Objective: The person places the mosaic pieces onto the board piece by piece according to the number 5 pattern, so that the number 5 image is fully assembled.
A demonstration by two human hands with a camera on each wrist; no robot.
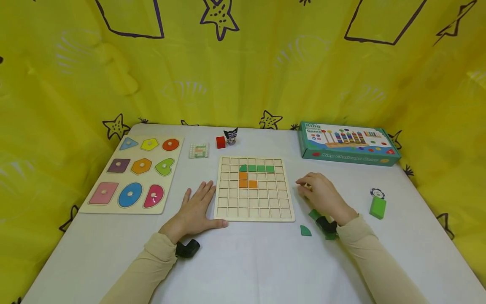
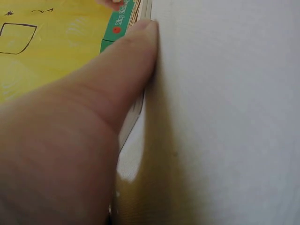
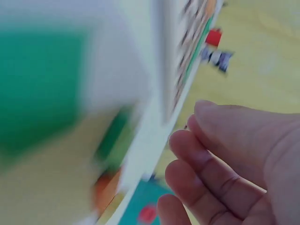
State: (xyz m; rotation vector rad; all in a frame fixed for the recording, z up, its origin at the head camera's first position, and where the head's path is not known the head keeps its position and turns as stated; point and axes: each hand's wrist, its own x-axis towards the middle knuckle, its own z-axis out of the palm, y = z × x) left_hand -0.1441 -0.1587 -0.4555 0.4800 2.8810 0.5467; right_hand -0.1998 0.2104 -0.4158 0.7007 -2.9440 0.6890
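Observation:
A wooden grid board [image 1: 254, 213] lies on the white table. Set in its cells are a green quarter-round piece [image 1: 243, 168], a row of green square pieces [image 1: 261, 169] and several orange square pieces [image 1: 243, 184]. My left hand [image 1: 195, 213] rests flat at the board's left side, fingers spread, thumb along the near left corner [image 2: 136, 51]. To the right of the board is my right hand [image 1: 320, 192], its fingers loosely bent and nothing seen between thumb and fingertips [image 3: 180, 143]. Below it lie a loose green quarter-round piece [image 1: 305, 231] and green pieces [image 1: 314, 214] partly hidden by the wrist.
A shape puzzle board [image 1: 171, 169] lies at left. Behind the grid are a small pattern card [image 1: 199, 150], a red cube [image 1: 221, 142] and a figurine [image 1: 231, 137]. A game box [image 1: 349, 143] lies back right, with a chip [image 1: 377, 193] and green block [image 1: 378, 207] nearer.

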